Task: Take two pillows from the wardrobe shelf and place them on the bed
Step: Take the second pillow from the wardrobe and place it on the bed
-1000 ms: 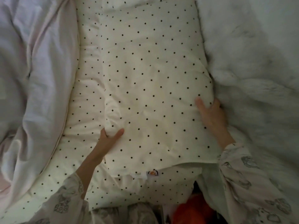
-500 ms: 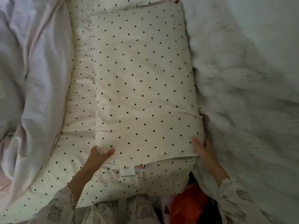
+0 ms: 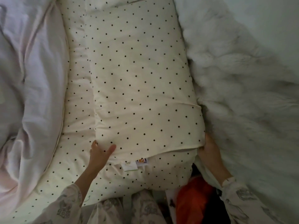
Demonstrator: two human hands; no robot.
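A cream pillow with black dots [image 3: 139,88] lies lengthwise on top of a second pillow of the same cloth [image 3: 76,97], which shows along its left side and near end. Both rest on the bed. My left hand [image 3: 99,153] grips the top pillow's near left corner, thumb on its upper face. At the near right corner my right hand [image 3: 208,151] holds the pillow's edge, fingers tucked under the cover's flap. Two small labels [image 3: 137,163] stick out at the near end.
A crumpled pale pink duvet [image 3: 29,88] fills the left side. A white fluffy blanket [image 3: 246,97] covers the right side and touches the top pillow. An orange object [image 3: 194,199] lies at the bottom, beside my patterned sleeves.
The top pillow has slid away from me along the lower pillow. Both hands shifted from its sides back to its near corners, and its near end with the labels came into view.
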